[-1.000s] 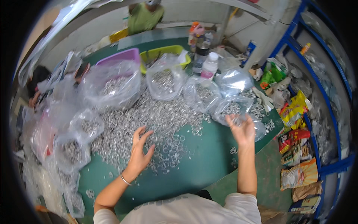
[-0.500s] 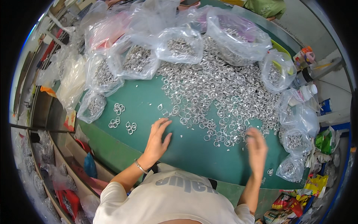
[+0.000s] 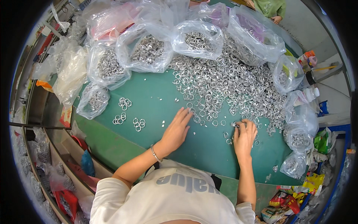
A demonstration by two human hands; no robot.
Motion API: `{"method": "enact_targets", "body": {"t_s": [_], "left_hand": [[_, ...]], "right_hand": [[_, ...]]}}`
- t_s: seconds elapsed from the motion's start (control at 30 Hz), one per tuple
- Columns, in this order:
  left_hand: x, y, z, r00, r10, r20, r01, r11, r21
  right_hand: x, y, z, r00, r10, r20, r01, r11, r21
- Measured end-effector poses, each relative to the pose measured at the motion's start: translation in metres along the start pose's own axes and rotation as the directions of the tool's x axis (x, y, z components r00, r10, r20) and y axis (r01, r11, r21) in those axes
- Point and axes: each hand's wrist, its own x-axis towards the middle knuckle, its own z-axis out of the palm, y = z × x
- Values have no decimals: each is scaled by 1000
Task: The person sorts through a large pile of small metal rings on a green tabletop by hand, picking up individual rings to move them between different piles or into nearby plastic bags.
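A large heap of silvery metal rings (image 3: 238,82) spreads over the green tabletop (image 3: 149,97). My left hand (image 3: 175,130) lies at the heap's near left edge, fingers stretched out, fingertips touching a ring (image 3: 191,110). To its right, my right hand (image 3: 244,140) has its fingers curled down, with a few rings (image 3: 235,124) at the fingertips; how many is hidden. Several loose rings (image 3: 228,141) lie beside that hand. Off to the left are three small clusters of rings (image 3: 125,103), apart from the heap.
Clear plastic bags of rings (image 3: 108,69) line the table's far and left sides, and more bags (image 3: 294,164) stand along the right. A white bottle (image 3: 309,92) is at the right edge. Across the table, a person in a green sleeve (image 3: 270,7) shows partly.
My left hand has moved right and forward to the rings. My right hand has moved left, its fingers now curled at a few rings. Loose rings near the front have shifted; the whole view has shifted slightly.
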Motion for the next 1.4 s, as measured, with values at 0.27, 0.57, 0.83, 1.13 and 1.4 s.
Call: {"method": "enact_targets", "body": {"t_s": [0.27, 0.57, 0.83, 1.13, 1.4], "left_hand": [[8, -7, -14, 983, -11, -184, 14, 1000, 15], [11, -18, -23, 969, -120, -216, 153, 978, 144], [29, -40, -17, 969, -106, -221, 165, 950, 266], [25, -46, -18, 972, -94, -214, 128, 980, 150], [12, -28, -26, 963, -89, -254, 80, 996, -46]], "right_hand": [[31, -47, 30, 994, -40, 105, 27, 992, 125], [17, -53, 4, 997, -60, 58, 51, 987, 150], [17, -46, 16, 999, -51, 9, 49, 985, 166], [10, -38, -6, 997, 54, -57, -54, 999, 4], [9, -55, 23, 991, -126, 48, 114, 973, 203]]}}
